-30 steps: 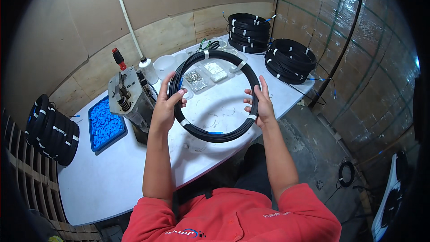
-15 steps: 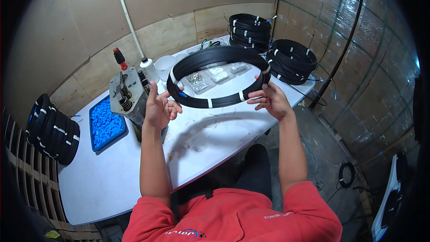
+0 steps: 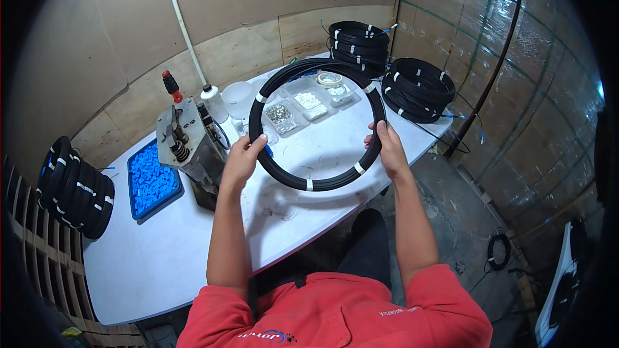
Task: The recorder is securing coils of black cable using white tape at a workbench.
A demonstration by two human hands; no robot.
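A black cable coil (image 3: 332,182), bound with several white tape bands, is held up above the white table (image 3: 161,270). My left hand (image 3: 241,162) grips its left side, thumb pressed on top beside a small blue connector (image 3: 268,151). On the opposite side my right hand (image 3: 391,148) is closed round the coil, thumb on the front and fingers partly hidden behind it. The ring is tilted toward me, its face showing as a nearly full circle. Through its opening appear clear plastic boxes (image 3: 298,130) with small metal and white parts, plus a tape roll (image 3: 329,78).
Stacked black coils stand at the back (image 3: 358,47), right (image 3: 419,90) and left edge (image 3: 77,183). A metal press with a red-topped handle (image 3: 171,84) sits beside a blue tray (image 3: 181,188) of small blue pieces. Behind is a white bottle (image 3: 213,102). Another coil (image 3: 498,251) lies on the floor.
The coil has swung from nearly edge-on to facing me, its near side lower. My hands, loosely spread before, are now closed on its sides.
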